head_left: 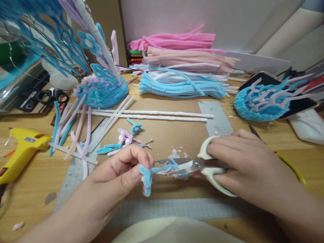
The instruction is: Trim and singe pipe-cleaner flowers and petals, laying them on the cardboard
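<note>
My left hand [118,175] pinches a small blue pipe-cleaner piece [148,175] between thumb and fingers, low in the middle of the view. My right hand [243,162] grips white-handled scissors [202,167], fingers through the handles. The blades point left and lie against the blue piece's fuzzy end [172,165]. Small fluffy trimmings [177,152] lie on the brown board just behind the blades.
A yellow glue gun [20,150] lies at the left. Bundles of pink, white and blue pipe cleaners [182,64] are stacked at the back. Blue pipe-cleaner sculptures stand at back left [101,89] and right [262,103]. Black scissors [52,96], loose stems and small flowers [135,127] lie nearby.
</note>
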`<state>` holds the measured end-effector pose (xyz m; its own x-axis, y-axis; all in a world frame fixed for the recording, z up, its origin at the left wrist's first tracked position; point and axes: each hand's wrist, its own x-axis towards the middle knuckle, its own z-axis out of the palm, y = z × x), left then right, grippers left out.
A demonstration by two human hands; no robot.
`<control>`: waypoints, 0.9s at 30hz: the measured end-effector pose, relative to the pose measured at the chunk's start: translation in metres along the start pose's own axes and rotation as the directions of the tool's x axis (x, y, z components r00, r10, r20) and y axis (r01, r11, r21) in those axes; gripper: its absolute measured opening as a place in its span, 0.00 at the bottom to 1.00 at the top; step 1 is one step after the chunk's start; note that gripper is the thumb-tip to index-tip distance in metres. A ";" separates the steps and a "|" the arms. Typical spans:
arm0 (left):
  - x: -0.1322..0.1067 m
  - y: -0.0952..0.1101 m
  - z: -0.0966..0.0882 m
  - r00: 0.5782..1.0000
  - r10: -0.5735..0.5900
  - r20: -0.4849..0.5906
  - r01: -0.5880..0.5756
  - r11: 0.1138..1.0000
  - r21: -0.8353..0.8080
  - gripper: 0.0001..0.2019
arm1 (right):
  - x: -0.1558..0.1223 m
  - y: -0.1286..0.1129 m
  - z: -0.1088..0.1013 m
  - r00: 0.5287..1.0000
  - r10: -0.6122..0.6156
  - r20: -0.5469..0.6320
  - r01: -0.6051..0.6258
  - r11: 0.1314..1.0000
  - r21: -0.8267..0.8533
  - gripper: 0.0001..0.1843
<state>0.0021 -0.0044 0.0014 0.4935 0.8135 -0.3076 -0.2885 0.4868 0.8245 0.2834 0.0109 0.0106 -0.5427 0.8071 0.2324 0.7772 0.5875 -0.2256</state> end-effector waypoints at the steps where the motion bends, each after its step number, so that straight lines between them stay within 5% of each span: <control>1: 0.000 0.000 0.000 1.000 0.004 0.000 -0.004 1.000 0.010 0.04 | 0.000 0.000 0.000 1.000 0.000 -0.001 0.000 1.000 0.004 0.16; 27: -0.002 0.003 0.000 0.992 0.112 -0.062 -0.107 0.991 0.078 0.02 | 0.000 -0.003 -0.003 0.997 -0.024 0.076 0.013 0.990 0.138 0.23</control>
<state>0.0008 -0.0045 0.0043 0.4060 0.8810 -0.2428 -0.2741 0.3709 0.8873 0.2822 0.0095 0.0144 -0.5835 0.7951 0.1656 0.7184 0.6004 -0.3513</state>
